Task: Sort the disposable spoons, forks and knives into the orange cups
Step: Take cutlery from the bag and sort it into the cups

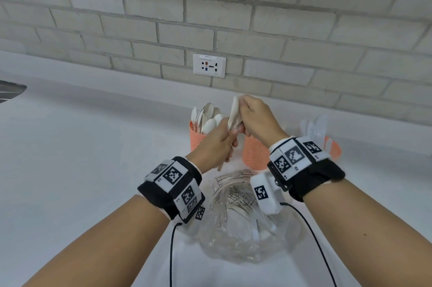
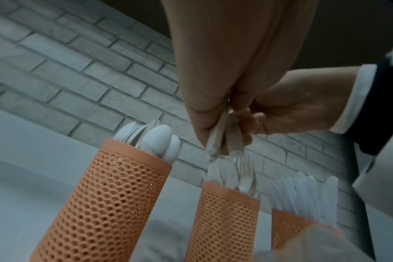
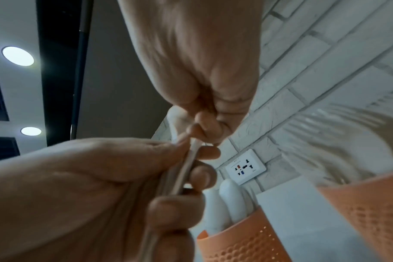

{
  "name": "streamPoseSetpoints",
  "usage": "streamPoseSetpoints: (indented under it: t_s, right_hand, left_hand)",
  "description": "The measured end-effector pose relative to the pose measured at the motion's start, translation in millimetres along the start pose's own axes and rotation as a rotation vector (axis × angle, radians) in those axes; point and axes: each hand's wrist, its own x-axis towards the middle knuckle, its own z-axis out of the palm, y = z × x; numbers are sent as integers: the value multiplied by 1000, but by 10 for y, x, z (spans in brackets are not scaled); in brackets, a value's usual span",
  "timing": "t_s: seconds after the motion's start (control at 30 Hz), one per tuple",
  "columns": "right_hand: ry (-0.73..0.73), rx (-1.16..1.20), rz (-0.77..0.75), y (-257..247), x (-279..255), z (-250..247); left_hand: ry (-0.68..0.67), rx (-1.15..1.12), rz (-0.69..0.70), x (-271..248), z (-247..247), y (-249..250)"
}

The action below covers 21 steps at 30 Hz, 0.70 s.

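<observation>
Three orange mesh cups stand in a row by the wall. The left cup holds white spoons, the middle cup holds forks, and the right cup holds clear knives. Above the middle cup my left hand grips a small bundle of pale cutlery by its handles. My right hand pinches the upper end of one piece in that bundle. Which kind of piece it is I cannot tell.
A crumpled clear plastic bag with more pale cutlery in it lies on the white counter just under my wrists. A wall socket sits in the brick wall behind the cups. A metal edge shows at far left.
</observation>
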Motion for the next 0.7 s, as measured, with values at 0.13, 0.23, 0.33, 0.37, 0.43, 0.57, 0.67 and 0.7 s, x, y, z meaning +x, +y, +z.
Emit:
streamPoseSetpoints:
  t_s: [0.13, 0.23, 0.33, 0.37, 0.43, 0.57, 0.67, 0.7]
  right_hand:
    - [-61, 114, 30, -105, -71, 76]
    - [-119, -5, -50, -102, -73, 146]
    - [25, -14, -104, -45, -1, 148]
    - [93, 38, -122, -37, 31, 133]
    - [229, 150, -182, -64, 82, 109]
    - [244, 128, -326, -153, 133, 286]
    - [95, -70, -440, -153, 104, 473]
    - [49, -148, -463, -147, 106, 505]
  left_hand:
    - [-7, 194, 49, 10, -45, 12]
    - [-18, 262, 9, 50, -100, -16]
    - [-10, 279, 15, 77, -262, -45]
    - [35, 238, -3, 88, -356, -81]
    - [206, 122, -35, 103, -556, -200]
    - [327, 142, -169, 200, -743, -565]
    - [254, 120, -200, 355, -651, -729]
    - [237, 98, -190, 406, -610, -760]
